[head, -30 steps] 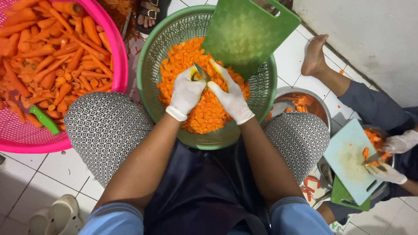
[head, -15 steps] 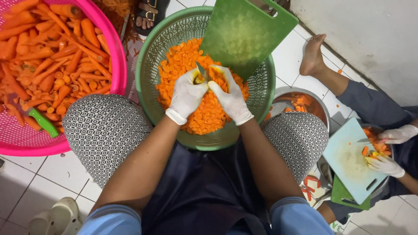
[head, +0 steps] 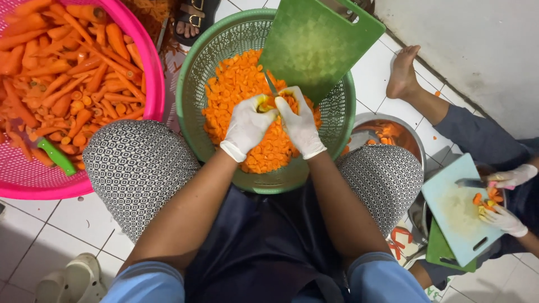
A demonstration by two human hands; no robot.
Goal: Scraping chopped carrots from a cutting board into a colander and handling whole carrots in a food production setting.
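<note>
Both gloved hands — left hand (head: 247,128), right hand (head: 299,127) — close round a carrot piece (head: 268,102) at the green colander's (head: 193,84) twelve o'clock; stiff, probably slick — best pinched at its ends.

You see two baskets, one green (head: 193,84) and one pink (head: 151,67), three cutting boards, four gloved hands, and two knives.

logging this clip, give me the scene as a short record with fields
left hand: left hand, white glove, over the green basket
right hand: right hand, white glove, touching the left
between hands: carrot piece and knife blade
basket contents: carrot slices
leaning on basket: green cutting board
left side: pink tub of peeled carrots
right side: another person cutting carrot
</note>
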